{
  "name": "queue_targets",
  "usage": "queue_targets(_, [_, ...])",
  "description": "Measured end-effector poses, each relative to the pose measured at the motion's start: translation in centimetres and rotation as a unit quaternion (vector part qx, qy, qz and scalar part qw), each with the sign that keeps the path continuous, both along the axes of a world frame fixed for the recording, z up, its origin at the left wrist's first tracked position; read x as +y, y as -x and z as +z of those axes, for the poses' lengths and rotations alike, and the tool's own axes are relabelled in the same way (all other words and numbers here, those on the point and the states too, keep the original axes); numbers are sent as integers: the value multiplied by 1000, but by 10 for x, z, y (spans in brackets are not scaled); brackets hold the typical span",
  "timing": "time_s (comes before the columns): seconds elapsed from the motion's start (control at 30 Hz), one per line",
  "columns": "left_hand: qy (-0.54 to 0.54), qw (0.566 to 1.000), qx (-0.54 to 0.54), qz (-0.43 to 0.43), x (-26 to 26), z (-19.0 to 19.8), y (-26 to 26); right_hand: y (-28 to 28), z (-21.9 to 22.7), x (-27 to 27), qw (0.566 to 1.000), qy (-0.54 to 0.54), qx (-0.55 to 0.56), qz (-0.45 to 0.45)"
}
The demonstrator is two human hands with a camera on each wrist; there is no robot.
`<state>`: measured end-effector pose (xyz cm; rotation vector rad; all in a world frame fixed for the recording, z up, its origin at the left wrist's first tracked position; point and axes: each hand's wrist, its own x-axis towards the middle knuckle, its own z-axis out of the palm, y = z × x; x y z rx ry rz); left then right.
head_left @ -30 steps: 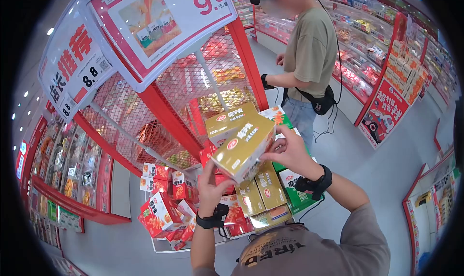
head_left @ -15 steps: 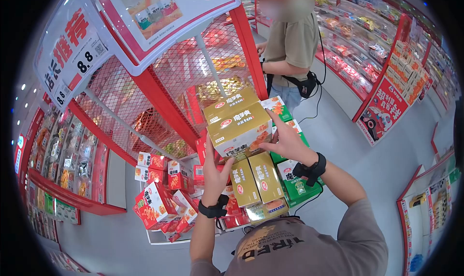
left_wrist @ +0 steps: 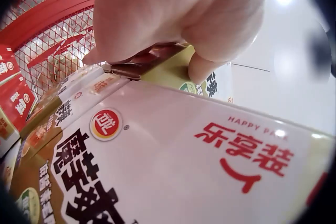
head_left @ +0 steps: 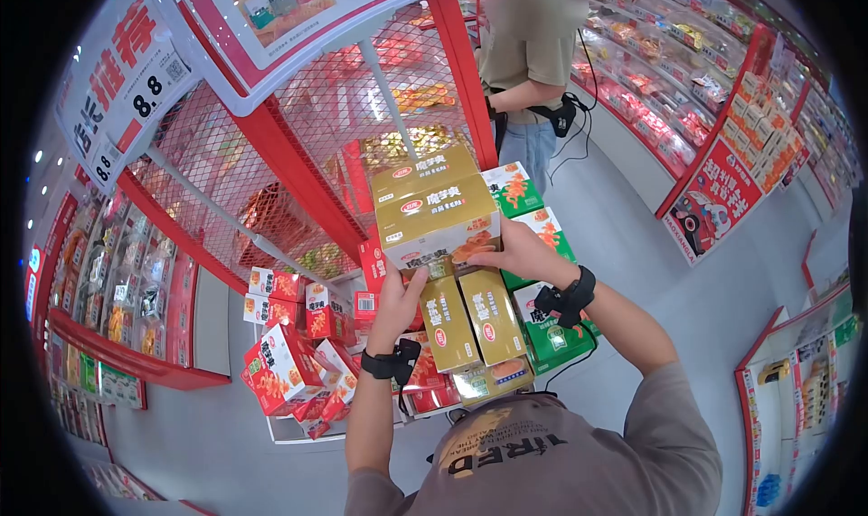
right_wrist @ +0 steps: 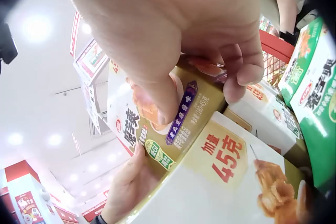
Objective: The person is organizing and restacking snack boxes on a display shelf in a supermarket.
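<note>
Centre of the head view, atop the stack | gold box (head_left: 437, 219) | your left hand (head_left: 398, 301) props its lower edge, right hand (head_left: 517, 249) grips its end, keeping it level on the gold boxes below (head_left: 470, 321)

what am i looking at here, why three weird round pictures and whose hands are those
A person in a shop wears three cameras: one on the head, one on each wrist. The head view looks down at both hands. The left hand and right hand grip a gold snack box between them, over a display rack stacked with more gold boxes, green boxes and red boxes. Each wrist view shows its own hand's fingers on that box, very close. Another shopper stands behind.
</note>
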<state>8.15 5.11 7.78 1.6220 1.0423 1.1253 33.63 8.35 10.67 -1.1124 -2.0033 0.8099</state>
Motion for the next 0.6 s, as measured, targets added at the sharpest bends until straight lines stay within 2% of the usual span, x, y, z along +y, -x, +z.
queue_targets(0.03, [-29,1000,-5,-3,2,-4,-1,0,-4,2,1000,-2,1,-3])
queue_targets(0.27, [45,999,-7,-9,-6,-1,4,-2,16,-12,999,30,-29,12])
queue_targets(0.3, [16,999,-49,-11,-8,-6,3,-3,18,-13,999,44,-22,16])
queue_targets(0.5, [25,1000,4,2,-11,-10,6,-6,10,-15,998,66,-3,17])
queue_targets(0.6, [-9,999,-38,-2,-8,-15,4,-8,15,-19,998,54,-17,11])
